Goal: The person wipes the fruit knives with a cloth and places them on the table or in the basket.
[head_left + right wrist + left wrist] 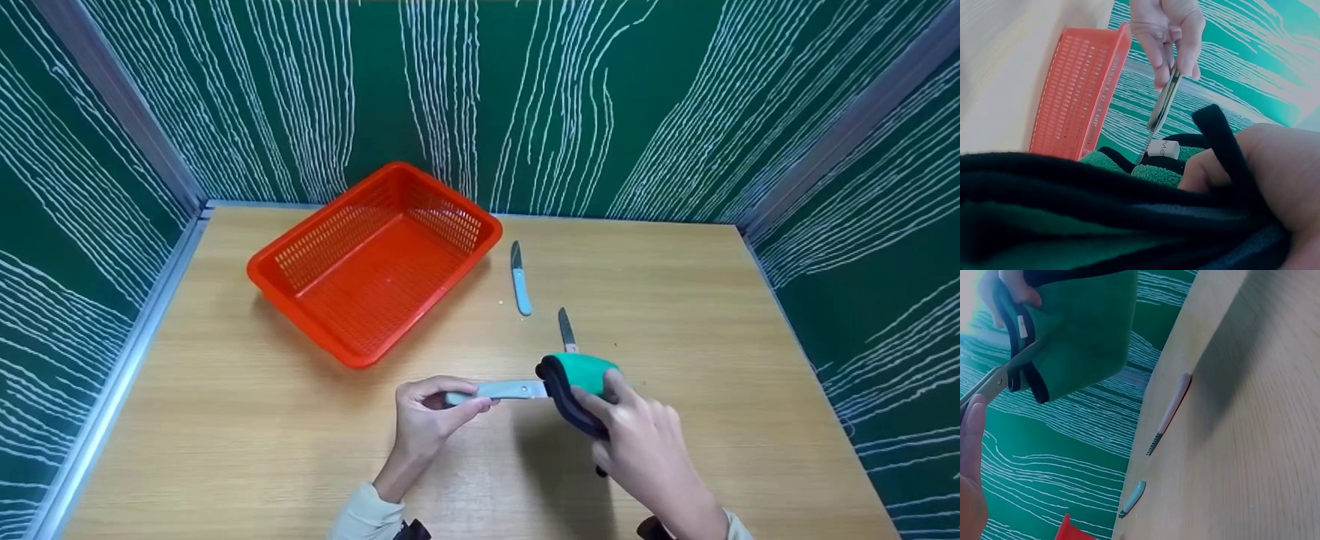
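My left hand (426, 421) pinches the pale blue-grey handle of a folding knife (499, 390) between thumb and fingers. The knife's blade points right, its outer part covered by a folded green cloth (589, 370) with dark edging. My right hand (646, 442) grips this cloth from the right, over the table. A white tag (1163, 148) and a black loop (1220, 138) show on the cloth in the right wrist view. Behind the cloth lies a knife with a pinkish handle (1175, 402), its blade pointing away. Farther back lies a light-blue-handled knife (520, 291), blade out.
A red plastic basket (382, 277) with perforated walls stands at the back left, its floor bare. Green panels (442, 97) with white wavy lines enclose the wooden table (225, 420) at the back and both sides. Small crumbs lie near the blue-handled knife.
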`<state>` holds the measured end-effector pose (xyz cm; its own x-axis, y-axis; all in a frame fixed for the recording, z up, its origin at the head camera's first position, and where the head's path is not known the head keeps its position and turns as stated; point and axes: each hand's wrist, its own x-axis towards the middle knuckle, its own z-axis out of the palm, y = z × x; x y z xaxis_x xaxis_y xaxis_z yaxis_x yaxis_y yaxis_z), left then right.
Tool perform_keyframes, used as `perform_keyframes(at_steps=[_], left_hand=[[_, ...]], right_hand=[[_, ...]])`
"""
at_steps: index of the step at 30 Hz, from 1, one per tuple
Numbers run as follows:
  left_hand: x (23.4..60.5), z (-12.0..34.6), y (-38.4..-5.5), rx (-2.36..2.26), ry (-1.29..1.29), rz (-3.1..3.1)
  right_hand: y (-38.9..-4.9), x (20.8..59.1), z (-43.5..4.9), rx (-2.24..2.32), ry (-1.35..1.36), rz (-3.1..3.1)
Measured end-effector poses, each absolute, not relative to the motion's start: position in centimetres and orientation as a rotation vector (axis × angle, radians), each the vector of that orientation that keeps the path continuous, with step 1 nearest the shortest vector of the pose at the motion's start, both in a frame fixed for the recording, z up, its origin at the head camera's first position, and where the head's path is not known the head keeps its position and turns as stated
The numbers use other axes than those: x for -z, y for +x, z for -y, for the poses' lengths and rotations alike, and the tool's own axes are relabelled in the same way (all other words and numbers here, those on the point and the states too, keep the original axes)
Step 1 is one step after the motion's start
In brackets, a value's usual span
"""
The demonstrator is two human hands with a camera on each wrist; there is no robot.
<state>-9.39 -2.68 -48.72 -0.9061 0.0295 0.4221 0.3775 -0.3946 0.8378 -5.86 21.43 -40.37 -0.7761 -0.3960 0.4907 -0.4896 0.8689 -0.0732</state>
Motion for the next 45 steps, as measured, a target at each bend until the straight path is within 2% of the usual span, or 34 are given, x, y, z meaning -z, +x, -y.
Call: perform_keyframes(at_steps=[12, 24, 32, 45], left_hand=[[48.5, 3.2, -9.3, 2.412, -0.539, 1.630], [48.8, 3.0, -9.5, 2.272, -0.539, 1.816], [48.5, 2.6, -9.3, 2.307, -0.524, 1.830], [48.8, 2.5, -9.4, 2.314, -0.608, 1.673]], right_hand=[[-5.7, 40.2, -22.3, -0.387, 0.541, 2.631], [-6.1, 38.4, -22.8, -0.418, 0.452, 2.540], [-6.0, 37.9, -20.8, -0.416, 0.570, 2.509], [-6.1, 40.1, -19.7, -0.281, 0.725, 2.531]])
